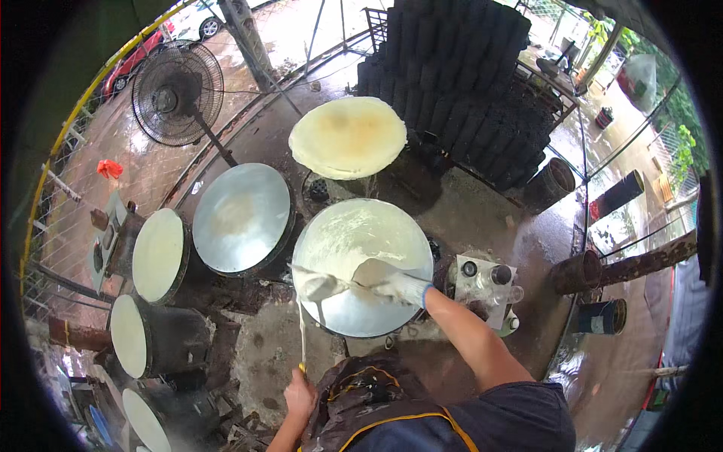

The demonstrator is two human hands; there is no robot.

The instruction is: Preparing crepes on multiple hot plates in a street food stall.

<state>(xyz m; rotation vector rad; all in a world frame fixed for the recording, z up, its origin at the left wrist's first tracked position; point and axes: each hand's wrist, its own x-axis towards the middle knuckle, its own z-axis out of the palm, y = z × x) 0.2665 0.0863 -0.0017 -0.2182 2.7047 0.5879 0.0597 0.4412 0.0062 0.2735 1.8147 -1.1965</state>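
Observation:
My right hand (404, 288), in a white glove with a blue cuff, is over a round metal griddle (356, 325); it touches or holds pale, soft-looking matter whose exact form is unclear. White batter (356, 231) coats the griddle's far part, while the near part shows bare metal. My left hand (300, 392), ungloved, is closed on the yellow end of a thin stick (303, 339), whose far end reaches the griddle's left edge. Just beyond the griddle, a large round pale flatbread sheet (350, 137) lies on another round surface.
Left stand a bare griddle (242, 217) and several drums topped with pale sheets (158, 257). A pedestal fan (178, 93) is at back left, stacked dark cylindrical blocks (452, 85) at the back. Jars (500, 275) stand on a small board at right, beyond them metal buckets (576, 272).

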